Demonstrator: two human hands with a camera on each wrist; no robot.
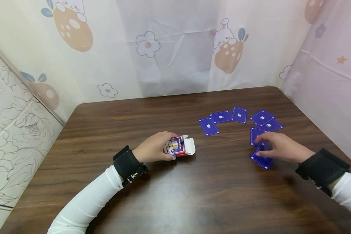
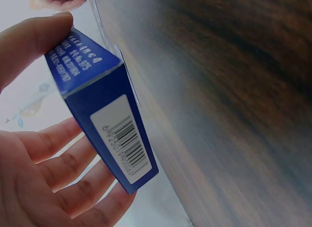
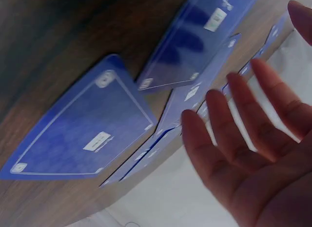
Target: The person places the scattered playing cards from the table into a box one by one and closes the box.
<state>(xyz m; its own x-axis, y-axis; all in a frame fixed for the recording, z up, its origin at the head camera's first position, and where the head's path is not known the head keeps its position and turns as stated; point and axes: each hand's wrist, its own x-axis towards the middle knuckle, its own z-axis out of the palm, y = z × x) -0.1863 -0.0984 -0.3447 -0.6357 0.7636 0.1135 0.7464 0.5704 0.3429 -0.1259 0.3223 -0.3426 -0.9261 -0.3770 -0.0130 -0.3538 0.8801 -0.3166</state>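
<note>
My left hand (image 1: 153, 148) grips a small blue and red card box (image 1: 174, 147) on the table, thumb on the near side and fingers on the far side. Its white flap (image 1: 190, 146) stands open to the right. A barcode label (image 2: 122, 139) shows on the box's end in the left wrist view. On the right, my right hand (image 1: 283, 148) hovers close over blue-backed playing cards, thumb and fingers apart, nothing between them. Beneath it lie a lower card (image 1: 263, 159) and another card (image 1: 255, 134), partly hidden by the fingers. The right wrist view shows relaxed fingers (image 3: 219, 124) beside the cards.
Two overlapping cards (image 1: 262, 117) lie behind the right hand. Farther left, several more cards (image 1: 221, 117) form a loose row. The brown wooden table (image 1: 175, 195) meets a printed curtain (image 1: 175, 58) at the back and another at the right.
</note>
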